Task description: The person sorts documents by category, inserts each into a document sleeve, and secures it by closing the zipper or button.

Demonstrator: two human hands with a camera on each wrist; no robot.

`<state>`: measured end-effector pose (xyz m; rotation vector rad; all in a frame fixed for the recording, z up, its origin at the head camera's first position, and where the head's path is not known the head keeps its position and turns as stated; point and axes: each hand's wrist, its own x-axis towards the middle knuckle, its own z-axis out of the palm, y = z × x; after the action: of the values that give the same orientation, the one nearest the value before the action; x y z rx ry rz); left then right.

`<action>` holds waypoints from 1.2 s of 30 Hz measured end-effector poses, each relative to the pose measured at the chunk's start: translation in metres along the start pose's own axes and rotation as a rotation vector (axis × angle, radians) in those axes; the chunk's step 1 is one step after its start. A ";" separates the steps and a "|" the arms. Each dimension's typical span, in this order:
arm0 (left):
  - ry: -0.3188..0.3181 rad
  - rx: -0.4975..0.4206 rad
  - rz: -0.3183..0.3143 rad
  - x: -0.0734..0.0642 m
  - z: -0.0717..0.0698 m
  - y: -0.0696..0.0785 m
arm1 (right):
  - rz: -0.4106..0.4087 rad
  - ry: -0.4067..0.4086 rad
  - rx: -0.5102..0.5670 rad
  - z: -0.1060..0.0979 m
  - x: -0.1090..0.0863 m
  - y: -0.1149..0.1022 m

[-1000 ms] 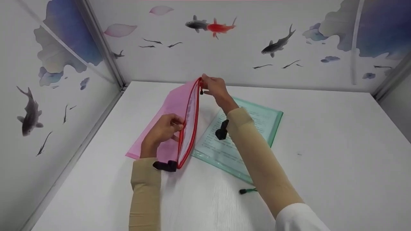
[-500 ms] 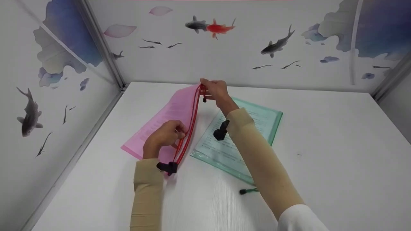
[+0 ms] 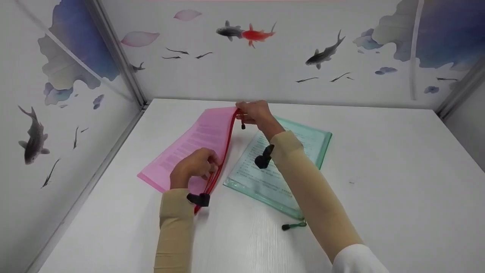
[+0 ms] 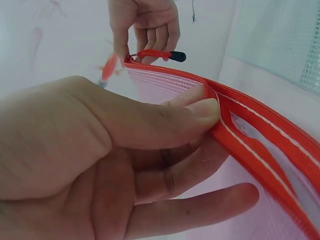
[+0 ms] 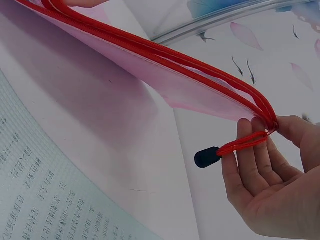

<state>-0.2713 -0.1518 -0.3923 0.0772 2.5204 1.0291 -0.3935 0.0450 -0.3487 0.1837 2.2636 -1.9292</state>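
Note:
A pink zip document pouch (image 3: pixel 206 131) with printed paper inside is held on its side, its red zipper edge (image 5: pixel 150 52) facing right. My left hand (image 3: pixel 197 163) pinches one side of that zipper edge between thumb and fingers, near the middle. At the far corner my right hand (image 3: pixel 258 112) pinches the zipper's end. From there hangs a red cord pull with a black tip (image 5: pixel 207 157), beside the right fingers. A narrow gap shows between the two zipper sides in both wrist views. Part of the pouch's near end is hidden behind the left hand and its wrist camera.
A green zip pouch (image 3: pixel 246 172) holding a printed sheet lies flat on the white table (image 3: pixel 386 182), partly under the right forearm. Its green pull (image 3: pixel 293 226) points left near the front corner. White printed walls (image 3: pixel 265 76) stand behind and to the left.
The pink pouch's mouth has narrowed from a wide gap to a slit. Both hands have come lower and slightly nearer with it, and the pouch leans flatter to the left.

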 end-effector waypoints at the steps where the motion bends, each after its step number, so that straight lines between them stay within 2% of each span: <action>1: -0.002 0.009 -0.001 0.001 0.001 0.000 | 0.004 -0.002 0.000 0.000 0.000 0.000; 8: -0.025 0.108 0.007 0.005 0.008 0.007 | 0.024 -0.054 0.005 0.000 -0.003 0.001; 12: 0.036 0.118 0.020 0.008 0.013 0.015 | 0.033 -0.064 -0.001 -0.002 -0.005 0.002; 15: 0.129 0.052 0.029 0.011 0.017 0.026 | 0.034 -0.061 -0.016 -0.004 -0.007 0.002; 18: 0.204 -0.074 0.047 0.015 0.023 0.039 | 0.033 -0.060 -0.026 -0.004 -0.007 0.000; 23: 0.277 -0.314 0.053 0.024 0.031 0.060 | 0.029 -0.055 -0.056 -0.002 -0.007 -0.002; 26: 0.323 -0.395 0.061 0.030 0.034 0.071 | 0.024 -0.049 -0.079 -0.002 -0.007 -0.003; 30: 0.354 -0.413 0.088 0.038 0.034 0.083 | 0.023 -0.045 -0.078 -0.002 -0.008 -0.004; 36: 0.386 -0.330 0.137 0.046 0.031 0.093 | 0.027 -0.048 -0.096 0.000 -0.011 -0.008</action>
<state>-0.3110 -0.0541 -0.3651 -0.0508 2.6632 1.6377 -0.3846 0.0435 -0.3385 0.1533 2.3042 -1.7873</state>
